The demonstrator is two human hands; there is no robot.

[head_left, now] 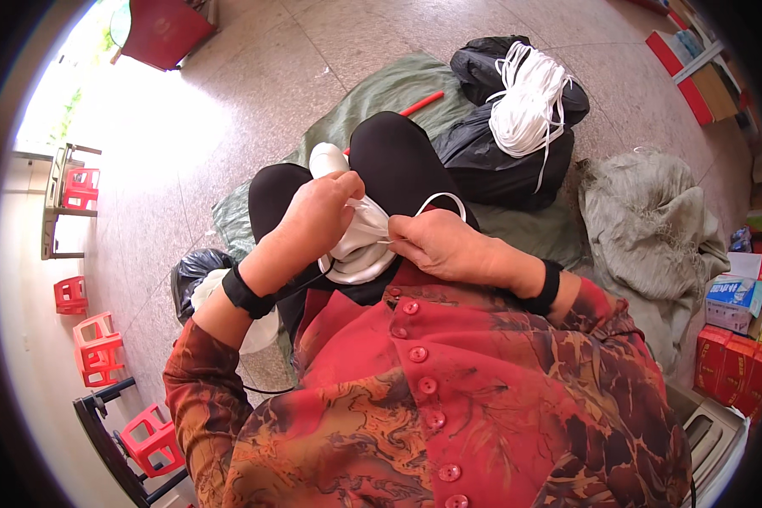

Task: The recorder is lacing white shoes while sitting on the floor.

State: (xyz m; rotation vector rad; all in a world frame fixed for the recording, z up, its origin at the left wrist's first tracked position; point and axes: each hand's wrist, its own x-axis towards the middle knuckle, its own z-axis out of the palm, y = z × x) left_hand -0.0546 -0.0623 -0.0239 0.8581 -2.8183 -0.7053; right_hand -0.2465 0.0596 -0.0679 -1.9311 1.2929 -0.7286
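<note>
A white shoe (353,264) rests between my black-clad thighs, its rounded toe pointing away from me. My left hand (320,212) is closed over its left side, thumb and fingers pinched at the upper. What lies between those fingertips is partly hidden. On the right, my right hand (438,244) pinches a white shoelace (445,196), which arches in a loop above the knuckles. Thin white strands run between the two hands across the shoe's opening. A large bundle of white laces (529,102) lies on black plastic bags (504,161) beyond my right knee.
Under my legs spreads a green woven sheet (347,106) with a red stick (422,103) on it. To the right slumps a pale sack (648,229), with red boxes (728,364) behind. At left are red stools (100,347) and a dark bag (196,275).
</note>
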